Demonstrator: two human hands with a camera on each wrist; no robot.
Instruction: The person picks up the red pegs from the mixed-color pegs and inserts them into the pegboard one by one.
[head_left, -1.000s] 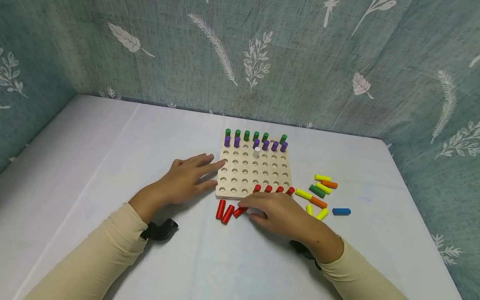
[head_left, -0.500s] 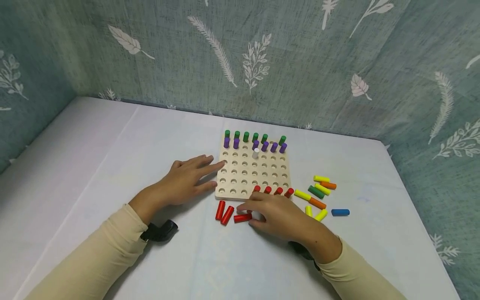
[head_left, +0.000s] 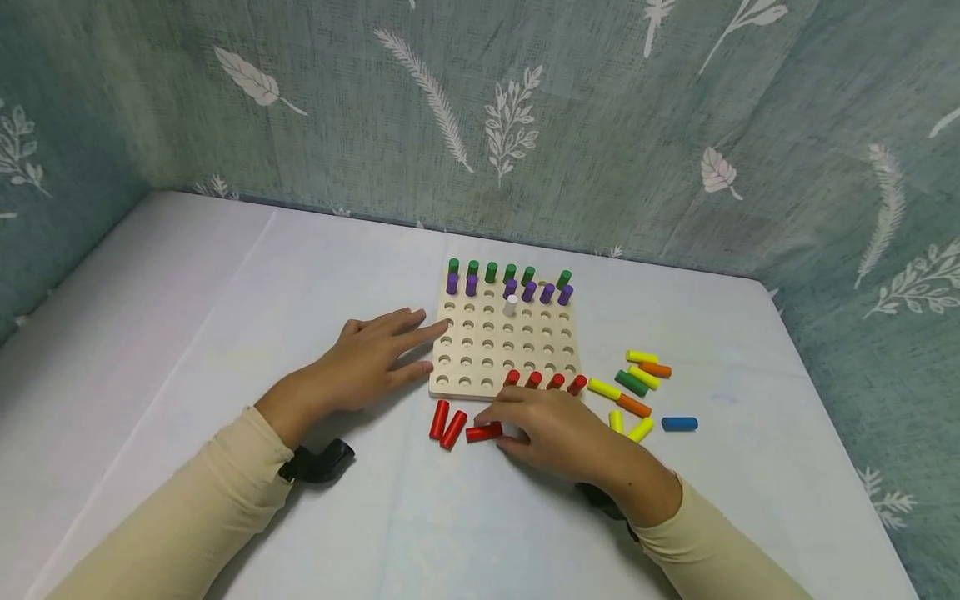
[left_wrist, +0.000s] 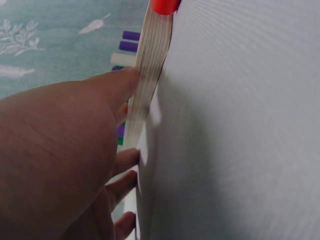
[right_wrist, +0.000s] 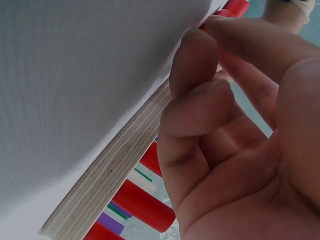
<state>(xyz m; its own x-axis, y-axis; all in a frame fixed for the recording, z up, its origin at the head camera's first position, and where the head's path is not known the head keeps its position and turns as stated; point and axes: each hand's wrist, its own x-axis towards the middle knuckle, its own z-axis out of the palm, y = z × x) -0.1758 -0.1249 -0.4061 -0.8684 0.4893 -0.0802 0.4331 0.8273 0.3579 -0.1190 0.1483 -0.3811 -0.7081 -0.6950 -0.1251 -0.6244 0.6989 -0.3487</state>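
A wooden pegboard [head_left: 477,343] lies in front of me, with green pegs [head_left: 491,272] and purple pegs [head_left: 528,292] in its back rows. One white peg [head_left: 511,306] stands just ahead of these, and several red pegs [head_left: 534,380] stand along the front row. My left hand [head_left: 375,358] rests at the board's left side, fingers extended onto its edge. Below the front edge, my right hand [head_left: 558,429] pinches the right end of a lying red peg [head_left: 482,433] between thumb and fingers. Two more red pegs [head_left: 453,430] lie left of it.
Loose yellow pegs [head_left: 604,389], orange pegs [head_left: 634,406], a green peg [head_left: 632,383] and a blue peg [head_left: 680,424] lie right of the board on the white tablecloth [head_left: 300,533]. A leaf-patterned curtain [head_left: 322,125] hangs behind the table.
The red peg at my right fingertips has turned from slanted to nearly level, and my thumb has come to its right end. My left hand has stayed in place.
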